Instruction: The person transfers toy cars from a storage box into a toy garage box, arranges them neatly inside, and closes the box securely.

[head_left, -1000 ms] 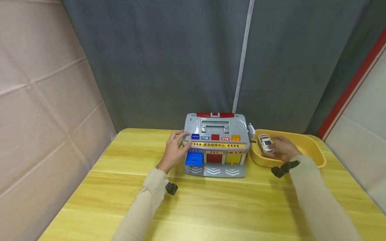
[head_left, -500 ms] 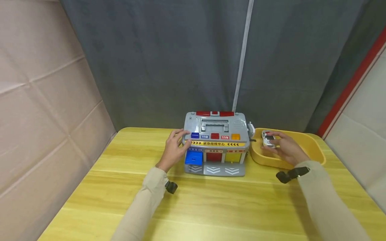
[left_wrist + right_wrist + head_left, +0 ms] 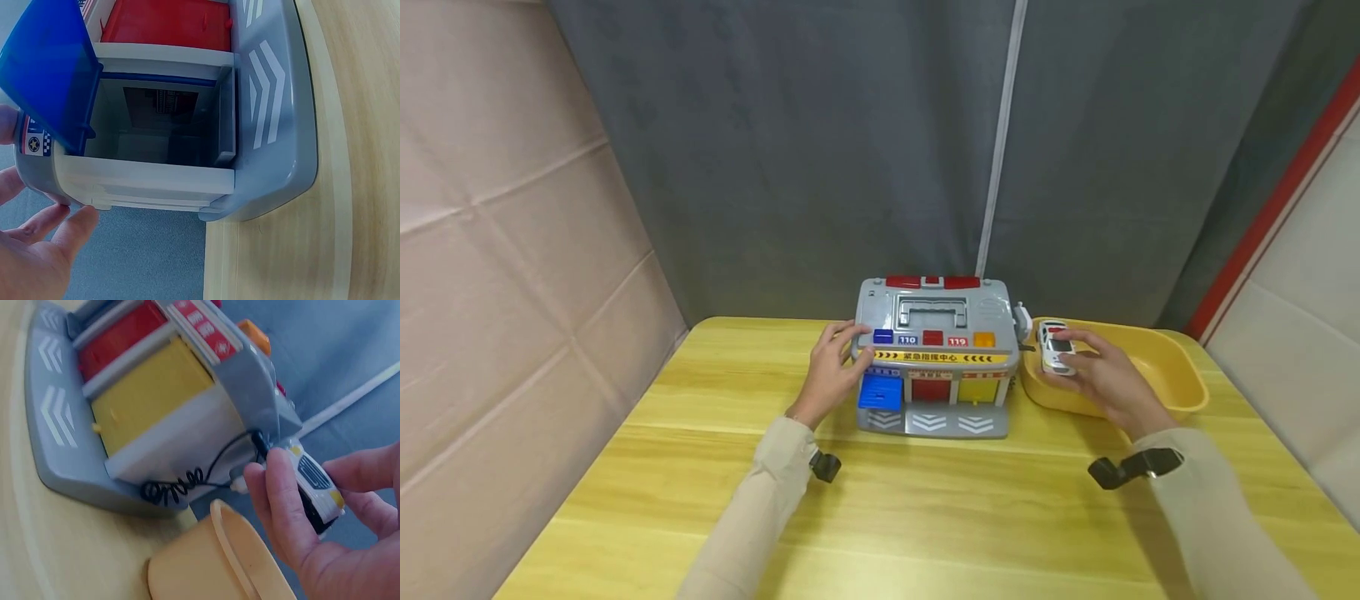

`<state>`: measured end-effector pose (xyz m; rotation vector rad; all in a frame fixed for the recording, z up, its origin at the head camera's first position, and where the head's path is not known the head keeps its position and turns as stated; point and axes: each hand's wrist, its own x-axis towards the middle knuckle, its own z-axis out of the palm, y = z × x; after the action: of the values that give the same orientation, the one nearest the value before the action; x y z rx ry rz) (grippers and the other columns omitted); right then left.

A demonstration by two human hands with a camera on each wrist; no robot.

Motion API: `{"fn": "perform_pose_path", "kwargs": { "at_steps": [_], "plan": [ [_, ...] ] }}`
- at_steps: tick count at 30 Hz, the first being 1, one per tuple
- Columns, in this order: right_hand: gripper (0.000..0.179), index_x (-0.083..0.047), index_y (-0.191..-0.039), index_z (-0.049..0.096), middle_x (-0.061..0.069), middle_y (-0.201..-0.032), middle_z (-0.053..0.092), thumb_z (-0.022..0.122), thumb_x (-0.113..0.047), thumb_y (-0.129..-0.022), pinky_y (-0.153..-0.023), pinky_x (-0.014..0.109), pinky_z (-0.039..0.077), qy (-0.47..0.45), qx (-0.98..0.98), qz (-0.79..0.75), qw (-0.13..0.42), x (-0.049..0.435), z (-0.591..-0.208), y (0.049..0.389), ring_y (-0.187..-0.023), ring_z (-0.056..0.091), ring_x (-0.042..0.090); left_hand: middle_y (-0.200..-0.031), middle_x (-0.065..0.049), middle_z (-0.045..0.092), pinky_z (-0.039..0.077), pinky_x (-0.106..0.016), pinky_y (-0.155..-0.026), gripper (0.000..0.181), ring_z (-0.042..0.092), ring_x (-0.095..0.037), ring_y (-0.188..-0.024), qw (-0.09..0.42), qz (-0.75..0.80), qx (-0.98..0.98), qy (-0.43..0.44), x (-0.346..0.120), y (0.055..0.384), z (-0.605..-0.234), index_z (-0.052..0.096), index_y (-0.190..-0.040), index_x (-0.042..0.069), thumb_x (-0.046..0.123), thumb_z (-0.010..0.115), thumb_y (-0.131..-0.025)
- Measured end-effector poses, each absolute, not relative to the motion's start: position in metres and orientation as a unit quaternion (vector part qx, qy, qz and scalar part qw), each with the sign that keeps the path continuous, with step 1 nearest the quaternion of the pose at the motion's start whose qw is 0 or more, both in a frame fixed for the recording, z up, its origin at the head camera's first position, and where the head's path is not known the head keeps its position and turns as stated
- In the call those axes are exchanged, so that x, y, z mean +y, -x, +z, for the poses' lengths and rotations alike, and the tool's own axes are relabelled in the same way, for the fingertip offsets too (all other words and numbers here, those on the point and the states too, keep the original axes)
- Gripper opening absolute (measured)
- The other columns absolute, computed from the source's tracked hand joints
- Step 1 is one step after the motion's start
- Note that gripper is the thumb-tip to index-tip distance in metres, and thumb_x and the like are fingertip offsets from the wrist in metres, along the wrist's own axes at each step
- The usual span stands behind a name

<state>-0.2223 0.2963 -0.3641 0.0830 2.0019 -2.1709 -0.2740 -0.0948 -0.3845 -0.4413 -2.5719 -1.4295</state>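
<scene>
A grey toy emergency station (image 3: 932, 358) stands at the table's back edge, with its blue door (image 3: 47, 72) swung up and the bay (image 3: 156, 122) behind it open. My left hand (image 3: 831, 375) holds the station's upper left corner, thumb at the front and fingers around the edge and side. With thumb and fingers, my right hand (image 3: 1108, 379) pinches a white toy car (image 3: 1055, 347) with a red roof patch. The car is above the left end of a yellow bin (image 3: 1180, 375), close to the station's right side. Part of the car is hidden behind fingers in the right wrist view.
The red door (image 3: 122, 344) and yellow door (image 3: 153, 394) are closed. A black coiled cord (image 3: 178, 487) hangs at the station's right side, between it and the bin. A dark grey curtain (image 3: 812, 167) is behind the wooden table (image 3: 887, 517).
My right hand has lifted the toy car from inside the bin, turned it, and brought it slightly left toward the station. The left hand has stayed on the station's corner.
</scene>
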Motion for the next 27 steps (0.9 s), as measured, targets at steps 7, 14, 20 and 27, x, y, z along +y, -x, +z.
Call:
{"fn": "perform_pose_path", "kwargs": {
  "at_steps": [7, 14, 20, 27],
  "plan": [
    [0.038, -0.016, -0.142, 0.042, 0.018, -0.146, 0.024, 0.045, -0.008, -0.105, -0.094, 0.028, 0.062, -0.017, 0.677, -0.732, 0.073, 0.295, -0.365, 0.201, -0.099, 0.071, 0.014, -0.151, -0.010, 0.041, 0.046, -0.048, -0.115, 0.036, 0.040, -0.033, -0.143, 0.082, -0.477, -0.862, 0.149, -0.095, 0.274, -0.385, 0.063, -0.130, 0.014, 0.032, 0.060, -0.098],
    [0.033, -0.017, -0.135, 0.051, 0.019, -0.139, 0.029, 0.051, -0.008, -0.104, -0.090, 0.029, 0.063, 0.028, 0.681, -0.729, 0.056, 0.292, -0.375, 0.180, -0.098, 0.074, 0.017, -0.151, -0.009, 0.040, 0.046, -0.049, -0.115, 0.036, 0.039, -0.033, -0.143, 0.085, -0.477, -0.862, 0.148, -0.095, 0.275, -0.384, 0.062, -0.130, 0.015, 0.033, 0.060, -0.099],
    [0.033, -0.017, -0.134, 0.053, 0.026, -0.139, 0.030, 0.049, -0.006, -0.104, -0.091, 0.030, 0.063, 0.030, 0.693, -0.718, 0.059, 0.289, -0.389, 0.168, -0.098, 0.075, 0.020, -0.151, -0.010, 0.041, 0.045, -0.049, -0.115, 0.036, 0.040, -0.033, -0.143, 0.086, -0.478, -0.862, 0.147, -0.095, 0.275, -0.385, 0.063, -0.129, 0.014, 0.032, 0.060, -0.098],
    [0.034, -0.017, -0.133, 0.057, 0.014, -0.131, 0.043, 0.053, -0.004, -0.102, -0.094, 0.034, 0.062, 0.052, 0.667, -0.740, 0.069, 0.281, -0.404, 0.160, -0.101, 0.075, 0.020, -0.150, -0.010, 0.041, 0.044, -0.048, -0.117, 0.036, 0.040, -0.032, -0.143, 0.088, -0.479, -0.860, 0.151, -0.095, 0.276, -0.386, 0.063, -0.129, 0.014, 0.032, 0.060, -0.098]
  ]
}}
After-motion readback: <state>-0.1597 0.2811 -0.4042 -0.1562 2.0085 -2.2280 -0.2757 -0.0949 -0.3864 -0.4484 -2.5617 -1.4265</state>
